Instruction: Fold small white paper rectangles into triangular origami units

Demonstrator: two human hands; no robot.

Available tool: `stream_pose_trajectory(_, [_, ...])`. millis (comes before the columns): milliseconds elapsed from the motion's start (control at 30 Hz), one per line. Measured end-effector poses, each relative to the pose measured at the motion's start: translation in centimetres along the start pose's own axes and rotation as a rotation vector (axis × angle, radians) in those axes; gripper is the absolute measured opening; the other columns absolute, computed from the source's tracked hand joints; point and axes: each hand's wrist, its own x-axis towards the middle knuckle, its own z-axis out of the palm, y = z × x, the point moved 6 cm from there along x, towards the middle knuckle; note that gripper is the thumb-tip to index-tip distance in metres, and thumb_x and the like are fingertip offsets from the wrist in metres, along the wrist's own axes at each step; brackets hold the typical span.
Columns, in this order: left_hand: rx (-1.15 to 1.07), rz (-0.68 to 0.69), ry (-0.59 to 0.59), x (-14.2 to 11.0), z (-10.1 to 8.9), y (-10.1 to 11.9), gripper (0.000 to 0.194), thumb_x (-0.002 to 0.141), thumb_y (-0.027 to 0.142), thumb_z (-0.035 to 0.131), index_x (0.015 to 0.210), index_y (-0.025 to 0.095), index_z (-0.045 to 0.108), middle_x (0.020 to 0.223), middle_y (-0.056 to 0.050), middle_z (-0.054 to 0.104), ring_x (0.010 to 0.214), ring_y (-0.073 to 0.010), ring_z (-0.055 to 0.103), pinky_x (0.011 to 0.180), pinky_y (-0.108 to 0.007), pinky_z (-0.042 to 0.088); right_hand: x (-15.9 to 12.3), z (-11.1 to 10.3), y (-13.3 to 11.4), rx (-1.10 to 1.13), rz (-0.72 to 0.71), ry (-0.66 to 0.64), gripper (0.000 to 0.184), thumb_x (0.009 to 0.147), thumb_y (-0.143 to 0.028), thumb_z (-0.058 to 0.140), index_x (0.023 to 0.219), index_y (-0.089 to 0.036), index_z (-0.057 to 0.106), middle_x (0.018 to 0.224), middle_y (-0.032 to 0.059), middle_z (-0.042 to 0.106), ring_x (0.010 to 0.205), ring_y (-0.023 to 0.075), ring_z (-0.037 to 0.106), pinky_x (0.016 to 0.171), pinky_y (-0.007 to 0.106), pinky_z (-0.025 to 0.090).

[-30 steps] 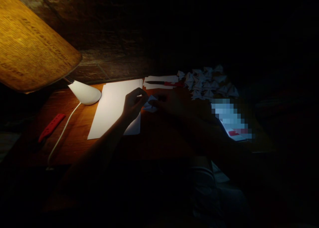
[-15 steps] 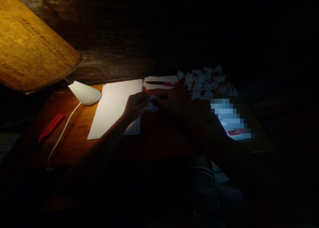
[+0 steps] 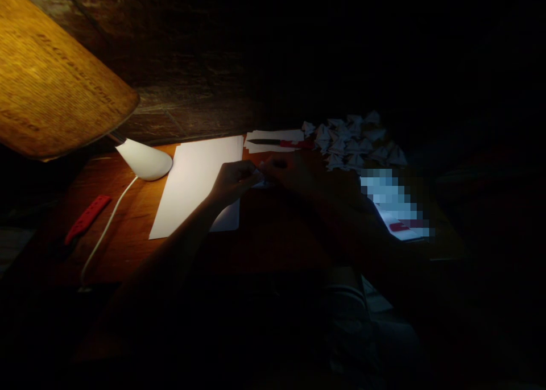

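Observation:
Over the middle of the wooden table (image 3: 205, 256), my left hand (image 3: 232, 179) and my right hand (image 3: 288, 173) meet at the fingertips. Between them they pinch a small piece of folded paper (image 3: 263, 183), mostly covered by the fingers and dim in the shadow. Under and behind my left hand lies a stack of white sheets (image 3: 200, 171). Several folded paper pieces (image 3: 347, 142) with pointed tips form a pile beyond my right hand. A knife (image 3: 273, 142) with a dark blade and red handle rests on smaller paper pieces (image 3: 290, 134) behind the hands.
At the left stands a lamp with a white base (image 3: 147, 161) and a broad yellow-brown shade (image 3: 60, 77). Its white cord (image 3: 106, 228) runs to the front edge. A red object with holes (image 3: 88, 218) lies beside the cord. A lit phone (image 3: 394, 208) lies at the right.
My left hand has shifted slightly right and down, closer to my right hand. The fingers now cover more of the folded paper. Other things stay where they were.

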Motion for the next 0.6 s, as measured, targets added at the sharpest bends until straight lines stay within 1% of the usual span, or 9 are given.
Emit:
stream_pose_trajectory(100, [-0.013, -0.029, -0.003, 0.10, 0.00, -0.32, 0.026, 0.080, 0.038, 0.079, 0.067, 0.017, 0.069, 0.064, 0.000, 0.060, 0.060, -0.0106, 0.051, 0.056, -0.027, 0.037, -0.02, -0.07, 0.07, -0.024, -0.006, 0.017, 0.031, 0.087, -0.041, 0.073, 0.067, -0.019, 0.062, 0.065, -0.0010, 0.061, 0.065, 0.0134, 0.052, 0.061, 0.029, 0.039])
stream_pose_trajectory(267, [-0.014, -0.067, -0.007, 0.24, 0.05, -0.65, 0.028, 0.080, 0.037, 0.078, 0.063, 0.017, 0.067, 0.062, 0.000, 0.058, 0.058, -0.0100, 0.049, 0.055, -0.026, 0.035, -0.02, -0.10, 0.02, -0.035, -0.015, 0.050, 0.026, 0.084, -0.037, 0.075, 0.070, -0.019, 0.061, 0.069, 0.0003, 0.064, 0.066, 0.0143, 0.054, 0.062, 0.029, 0.041])
stream_pose_trajectory(400, [0.023, -0.052, -0.047, 0.21, 0.25, -0.77, 0.028, 0.077, 0.036, 0.078, 0.062, 0.017, 0.063, 0.059, 0.002, 0.053, 0.058, -0.0099, 0.045, 0.054, -0.025, 0.033, 0.04, -0.02, -0.03, -0.060, -0.009, 0.021, 0.029, 0.084, -0.037, 0.076, 0.068, -0.020, 0.059, 0.067, -0.0009, 0.061, 0.066, 0.0137, 0.051, 0.063, 0.029, 0.039])
stream_pose_trajectory(467, [0.051, -0.037, -0.070, 0.21, 0.37, -0.84, 0.028, 0.077, 0.036, 0.077, 0.062, 0.018, 0.062, 0.060, 0.002, 0.052, 0.059, -0.0105, 0.046, 0.054, -0.025, 0.034, 0.06, 0.01, -0.11, -0.080, -0.013, 0.003, 0.032, 0.085, -0.038, 0.076, 0.066, -0.020, 0.057, 0.065, -0.0017, 0.058, 0.065, 0.0132, 0.049, 0.063, 0.029, 0.038])
stream_pose_trajectory(600, [0.093, -0.014, -0.099, 0.26, 0.54, -1.09, 0.023, 0.075, 0.036, 0.076, 0.065, 0.018, 0.064, 0.065, 0.000, 0.059, 0.062, -0.0123, 0.051, 0.058, -0.027, 0.040, 0.04, 0.15, -0.19, -0.112, -0.022, -0.017, 0.042, 0.088, -0.049, 0.074, 0.065, -0.020, 0.056, 0.064, -0.0024, 0.054, 0.064, 0.0128, 0.046, 0.062, 0.029, 0.036])
